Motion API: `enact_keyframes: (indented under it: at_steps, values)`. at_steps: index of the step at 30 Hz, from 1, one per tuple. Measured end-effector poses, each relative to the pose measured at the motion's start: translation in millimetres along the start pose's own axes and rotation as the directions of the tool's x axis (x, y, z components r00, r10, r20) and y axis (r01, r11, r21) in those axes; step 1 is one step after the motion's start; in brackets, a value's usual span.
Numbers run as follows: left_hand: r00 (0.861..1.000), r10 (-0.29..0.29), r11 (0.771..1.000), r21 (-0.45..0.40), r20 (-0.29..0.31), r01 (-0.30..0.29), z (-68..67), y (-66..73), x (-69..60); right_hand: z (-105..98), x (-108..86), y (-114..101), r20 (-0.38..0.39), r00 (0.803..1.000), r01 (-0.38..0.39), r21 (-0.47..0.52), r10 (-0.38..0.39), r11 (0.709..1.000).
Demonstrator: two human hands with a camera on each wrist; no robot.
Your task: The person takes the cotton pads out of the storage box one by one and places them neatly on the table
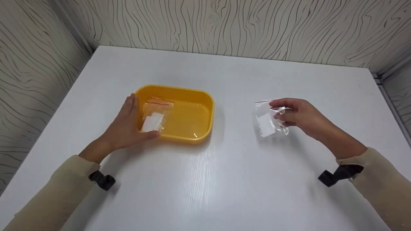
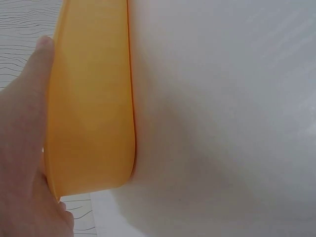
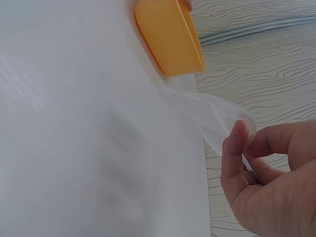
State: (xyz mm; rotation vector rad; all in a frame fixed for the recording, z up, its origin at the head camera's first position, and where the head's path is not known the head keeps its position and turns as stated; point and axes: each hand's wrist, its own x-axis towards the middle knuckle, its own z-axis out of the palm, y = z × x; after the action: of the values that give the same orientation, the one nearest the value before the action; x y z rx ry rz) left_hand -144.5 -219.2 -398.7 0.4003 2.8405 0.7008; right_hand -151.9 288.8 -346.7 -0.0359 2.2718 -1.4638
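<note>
Right of centre in the head view, the right hand (image 1: 301,115) pinches a clear zip-seal bag (image 1: 260,113) by its upper right part, thumb and fingers together on the film; the bag's body, with a white insert (image 1: 266,124), extends toward the lower left of the grip. Left of centre, the left hand (image 1: 126,125) grips the left end of a yellow plastic tray (image 1: 189,118), where similar bags (image 1: 158,112) lie overlapping.
</note>
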Motion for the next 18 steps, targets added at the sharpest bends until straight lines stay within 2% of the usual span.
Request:
enact_keyframes:
  at_steps: [9, 18]
  values:
    - [0.999, 0.032, 0.999, -0.012, -0.020, -0.032, 1.6, -1.7, 1.0, -13.8, -8.8, 7.1, -0.028, 1.000, -0.004, -0.001, 0.004, 1.000]
    - [0.999, 0.027, 0.999, -0.017, -0.020, -0.027, 3.0, -3.4, 1.0, -23.9, -11.8, 15.7, -0.059, 0.998, -0.038, 0.002, 0.038, 0.999]
